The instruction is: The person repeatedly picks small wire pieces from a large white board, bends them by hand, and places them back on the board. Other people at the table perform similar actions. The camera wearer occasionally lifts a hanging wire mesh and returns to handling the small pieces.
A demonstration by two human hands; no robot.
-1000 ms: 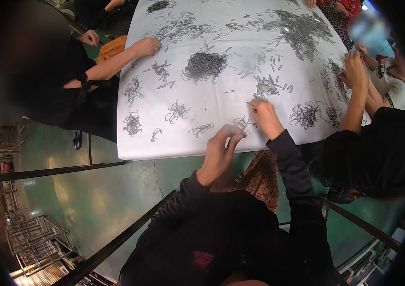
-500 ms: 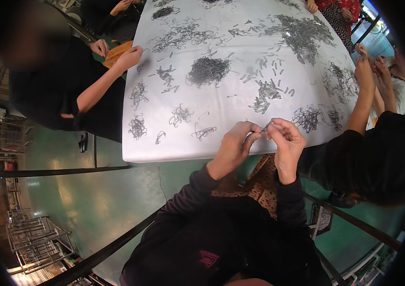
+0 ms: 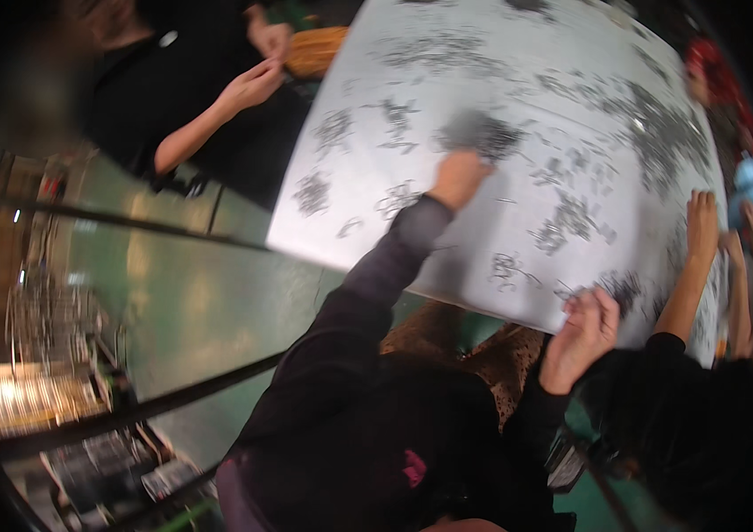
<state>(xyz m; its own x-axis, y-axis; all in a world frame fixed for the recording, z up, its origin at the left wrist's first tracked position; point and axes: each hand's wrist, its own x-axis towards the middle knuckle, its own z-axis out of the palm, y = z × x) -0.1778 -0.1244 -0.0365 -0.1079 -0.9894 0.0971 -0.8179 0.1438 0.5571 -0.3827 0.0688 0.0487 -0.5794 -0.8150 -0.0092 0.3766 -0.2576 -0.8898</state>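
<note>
My left hand (image 3: 460, 180) reaches over the white-covered table (image 3: 323, 232), at the near side of a dense pile of small dark wire hooks (image 3: 483, 135). Its fingers are smeared by motion, and any hold is hidden. My right hand (image 3: 582, 335) is at the table's near edge, palm up, with fingers curled and tips close together. Whatever those fingertips hold is too small and blurred to name. Beside it lies another cluster of dark hooks (image 3: 617, 293). A few loose hooks (image 3: 511, 270) lie between my hands, nearer the right one.
Small flat metal pieces (image 3: 564, 222) and a larger heap of them (image 3: 664, 133) lie farther right. A co-worker's hands (image 3: 257, 75) are at the left, near an orange-brown surface (image 3: 316, 51). Another co-worker's forearm (image 3: 694, 266) rests over the right side.
My hands were together at the near edge, pinching a small metal piece; now they are apart. The left has gone forward to the hook pile. The view has turned.
</note>
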